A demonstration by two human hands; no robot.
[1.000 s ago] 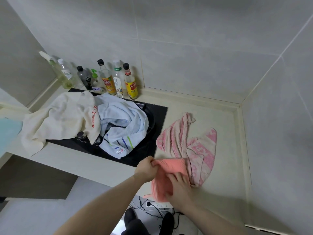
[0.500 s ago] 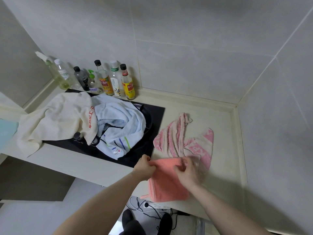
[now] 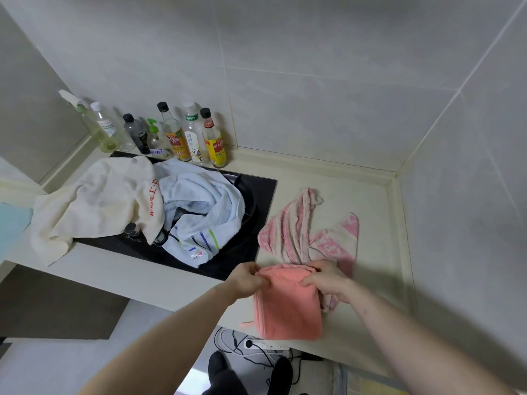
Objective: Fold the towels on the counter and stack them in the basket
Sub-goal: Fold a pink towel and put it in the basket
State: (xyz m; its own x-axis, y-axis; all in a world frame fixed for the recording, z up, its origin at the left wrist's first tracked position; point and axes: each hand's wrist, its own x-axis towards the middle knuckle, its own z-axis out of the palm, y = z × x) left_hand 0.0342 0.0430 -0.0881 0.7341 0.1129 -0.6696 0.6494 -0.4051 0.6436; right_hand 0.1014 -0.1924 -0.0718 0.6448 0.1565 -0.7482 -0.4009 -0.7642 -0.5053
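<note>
A folded salmon-pink towel [image 3: 288, 305] lies at the counter's front edge. My left hand [image 3: 246, 279] pinches its upper left corner. My right hand [image 3: 328, 279] grips its upper right corner, fingers curled over the fold. Just behind it a pink-and-white striped towel [image 3: 302, 232] lies crumpled on the counter [image 3: 376, 280]. A light blue towel [image 3: 205, 212] and a cream towel with red lettering [image 3: 94, 203] are heaped over the black stove [image 3: 256, 192] on the left. No basket is in view.
Several bottles [image 3: 176, 135] stand along the back wall behind the stove. Tiled walls close the counter at the back and right. A pale blue object [image 3: 11, 223] shows at the far left edge. Below the counter edge lie a power strip and cables [image 3: 256, 344].
My right hand has moved from the lower part of the salmon towel up to its top right corner. The towel now lies flatter and squarer. My left hand has stayed on the left corner.
</note>
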